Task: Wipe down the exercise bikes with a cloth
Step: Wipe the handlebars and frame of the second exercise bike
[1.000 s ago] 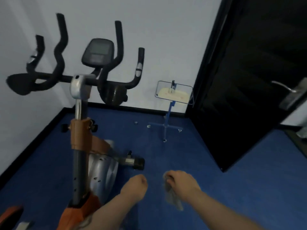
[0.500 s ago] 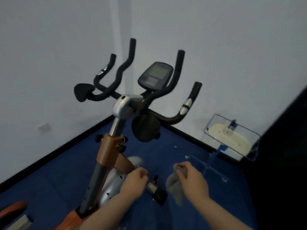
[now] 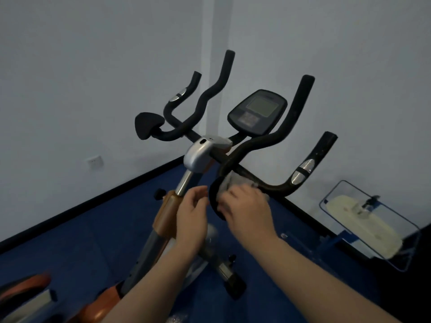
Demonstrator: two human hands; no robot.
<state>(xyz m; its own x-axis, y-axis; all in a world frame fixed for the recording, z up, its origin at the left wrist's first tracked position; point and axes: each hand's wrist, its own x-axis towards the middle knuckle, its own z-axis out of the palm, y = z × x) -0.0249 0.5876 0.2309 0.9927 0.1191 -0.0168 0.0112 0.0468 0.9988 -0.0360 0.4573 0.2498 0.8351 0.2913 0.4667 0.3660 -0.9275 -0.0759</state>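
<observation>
Right hand (image 3: pixel 247 207) now up at the handlebar (image 3: pixel 275 141), pressing the cloth (image 3: pixel 229 183) onto the round black pad (image 3: pixel 213 199) at the bar's near right end. 0.5 s ago it held the cloth low, over the floor (image 3: pixel 70 241) and clear of the bike (image 3: pixel 186 206). Fingers curled over the cloth, which bunches just above the knuckles, between hand and bar. Left hand (image 3: pixel 191 217) also raised from where it was: sits just left of the grip, beside the silver post (image 3: pixel 184 183) and orange collar (image 3: pixel 166 210), fingers loosely curled, holding nothing, contact with the post unclear. Console (image 3: pixel 256 113) is up behind the grip. Clear stand (image 3: pixel 363 220) sits well right. Camera is closer to the bars than before.
</observation>
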